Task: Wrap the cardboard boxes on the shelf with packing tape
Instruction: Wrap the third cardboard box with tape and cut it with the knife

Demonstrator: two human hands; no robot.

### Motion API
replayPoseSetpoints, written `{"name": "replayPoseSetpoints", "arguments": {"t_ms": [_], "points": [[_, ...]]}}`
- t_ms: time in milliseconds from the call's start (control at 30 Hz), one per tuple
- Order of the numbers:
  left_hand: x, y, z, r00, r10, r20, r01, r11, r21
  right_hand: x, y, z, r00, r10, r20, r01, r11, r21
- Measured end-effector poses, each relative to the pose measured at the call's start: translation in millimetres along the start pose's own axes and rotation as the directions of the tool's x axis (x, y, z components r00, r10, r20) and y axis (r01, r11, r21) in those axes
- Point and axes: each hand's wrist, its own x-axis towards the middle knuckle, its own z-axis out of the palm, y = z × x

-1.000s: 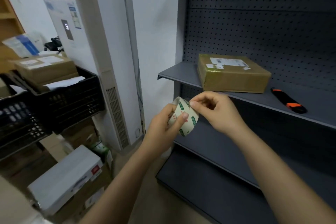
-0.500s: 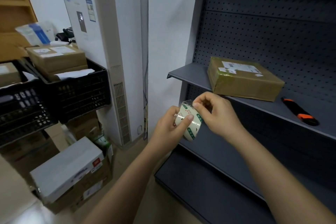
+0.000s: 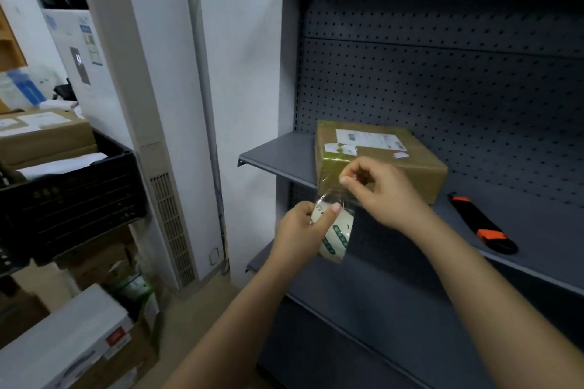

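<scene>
Peeling a starting length off the packing tape roll [image 3: 336, 235] is judged to be the step in hand; no new tape has yet reached the box. The left hand [image 3: 297, 232] grips the roll, fingers curled round its outer face and the thumb laid across the printed side, holding it below the front edge of the shelf [image 3: 275, 151]. The right hand [image 3: 388, 199] is raised just above the roll, its thumb and forefinger closed in a pinch on the free end of the tape, the other fingers [image 3: 368, 172] loosely curled. A short clear tape strip [image 3: 330, 196] runs from the roll up to that pinch. The cardboard box [image 3: 410, 164] lies flat on the shelf, directly behind the right hand, labels uppermost; its left end has a glossy sheen, but whether that is tape cannot be told. A black and orange cutter [image 3: 483, 224] lies on the same shelf, to the right of the box and apart from it. The next move calls for a longer strip, kept taut and untwisted so that it does not fold onto itself, then the free end pressed onto a box face. Both hands are occupied, so cutting will require releasing one hold.
</scene>
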Motion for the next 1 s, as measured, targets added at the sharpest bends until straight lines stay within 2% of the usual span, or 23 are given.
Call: {"name": "replayPoseSetpoints", "arguments": {"t_ms": [100, 267, 433, 567, 767, 867, 1000], "points": [[20, 5, 22, 1.000, -0.008, -0.017, 0.007, 0.999, -0.042, 23, 28, -8, 0.999, 0.017, 0.042, -0.019, 0.999, 0.050], [35, 8, 42, 0.999, -0.016, -0.048, 0.004, 0.971, -0.239, 59, 54, -8, 0.997, -0.038, 0.068, 0.033, 0.997, 0.075], [50, 9, 43, 0.979, 0.006, -0.206, -0.042, 0.984, -0.171, 87, 63, -8, 0.991, -0.080, 0.110, 0.066, 0.990, 0.123], [64, 13, 43, 0.977, -0.079, -0.199, 0.052, 0.989, -0.140, 99, 64, -6, 0.982, -0.119, 0.145, 0.095, 0.982, 0.163], [73, 11, 38, 0.964, -0.118, -0.239, 0.095, 0.990, -0.103, 106, 71, 5, 0.983, -0.122, 0.138, 0.094, 0.976, 0.195], [78, 15, 36, 0.958, -0.098, -0.270, 0.072, 0.992, -0.105, 116, 73, 5, 0.984, -0.111, 0.137, 0.082, 0.975, 0.204], [80, 17, 36, 0.960, -0.090, -0.266, 0.056, 0.989, -0.134, 129, 78, 7, 0.975, -0.039, 0.221, -0.010, 0.977, 0.214]]}}
